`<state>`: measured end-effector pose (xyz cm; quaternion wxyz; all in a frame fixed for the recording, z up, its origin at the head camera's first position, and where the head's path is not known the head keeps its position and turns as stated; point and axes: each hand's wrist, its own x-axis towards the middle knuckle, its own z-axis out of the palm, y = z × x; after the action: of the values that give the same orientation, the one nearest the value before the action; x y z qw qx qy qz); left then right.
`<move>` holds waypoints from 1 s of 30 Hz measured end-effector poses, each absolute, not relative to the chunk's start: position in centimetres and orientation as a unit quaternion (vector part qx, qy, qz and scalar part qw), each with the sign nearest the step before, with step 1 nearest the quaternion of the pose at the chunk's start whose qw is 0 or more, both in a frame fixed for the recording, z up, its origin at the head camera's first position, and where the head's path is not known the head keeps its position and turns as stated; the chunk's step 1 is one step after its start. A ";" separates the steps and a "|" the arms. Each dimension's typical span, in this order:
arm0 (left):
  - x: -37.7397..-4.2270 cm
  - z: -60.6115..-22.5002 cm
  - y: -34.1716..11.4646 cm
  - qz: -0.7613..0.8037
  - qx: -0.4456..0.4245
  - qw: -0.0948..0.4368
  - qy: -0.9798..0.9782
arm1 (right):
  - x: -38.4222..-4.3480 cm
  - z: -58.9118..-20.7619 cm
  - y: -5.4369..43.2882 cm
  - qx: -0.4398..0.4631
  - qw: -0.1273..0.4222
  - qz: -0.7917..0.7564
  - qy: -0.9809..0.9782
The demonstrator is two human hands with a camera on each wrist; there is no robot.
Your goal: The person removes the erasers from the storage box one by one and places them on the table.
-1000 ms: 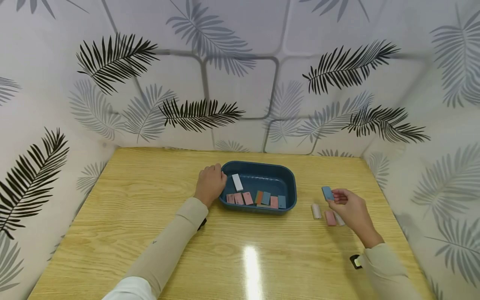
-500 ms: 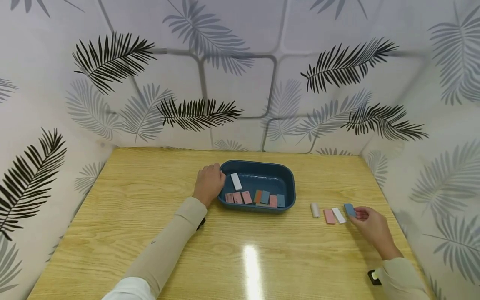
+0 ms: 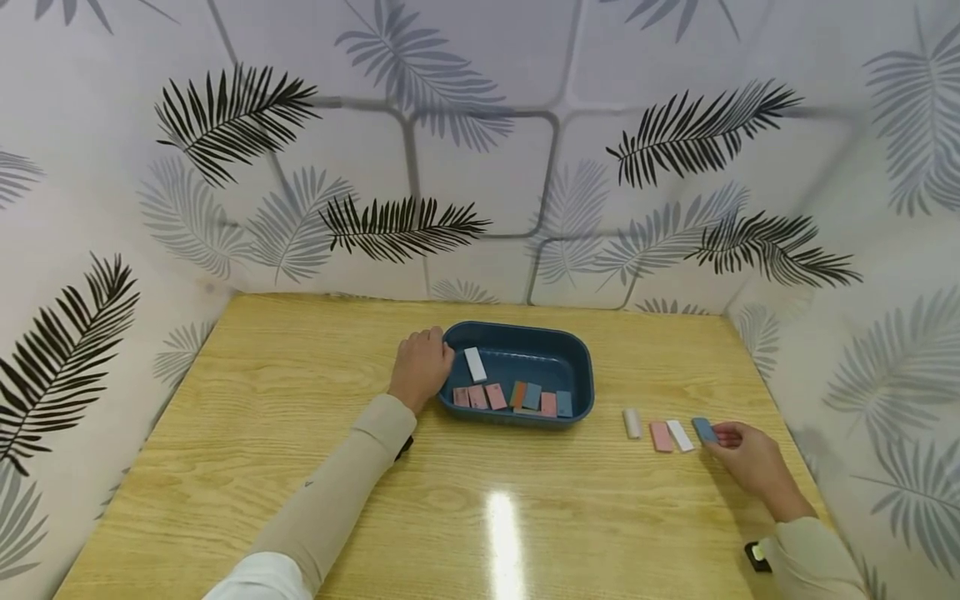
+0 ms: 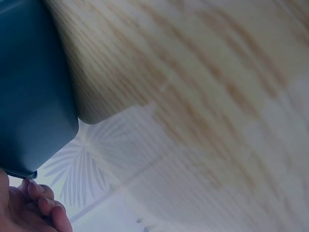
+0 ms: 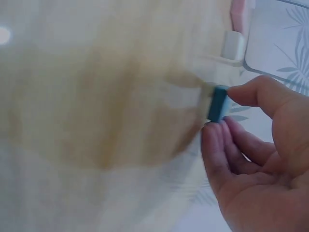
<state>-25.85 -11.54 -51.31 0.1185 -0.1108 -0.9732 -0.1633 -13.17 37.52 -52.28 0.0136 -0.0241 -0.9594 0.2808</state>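
The round-cornered tub point(image 3: 528, 364) is dark blue. Right of it: oblong pink block point(image 3: 661, 437), oblong white block point(image 3: 680, 436), oblong blue block point(image 3: 703, 430). Under the tub, a yellow wood-grained desk point(image 3: 300, 358); behind it, a pale wall point(image 3: 480, 179) with black and grey fronds point(image 3: 408, 231).

A leaf-printed backdrop point(image 3: 480, 183), perhaps fabric, stands behind and beside a glossy wood-grain table point(image 3: 285, 375).
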 end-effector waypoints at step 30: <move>-26.1 -51.4 -11.9 -0.166 -0.116 0.118 -0.972 | -21.3 -46.2 22.1 0.200 0.031 0.332 -0.921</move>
<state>-26.06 -11.89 -51.44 0.1178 -0.1164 -0.9721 -0.1660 -21.26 22.09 -46.18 0.0311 0.1997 -0.9214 0.3320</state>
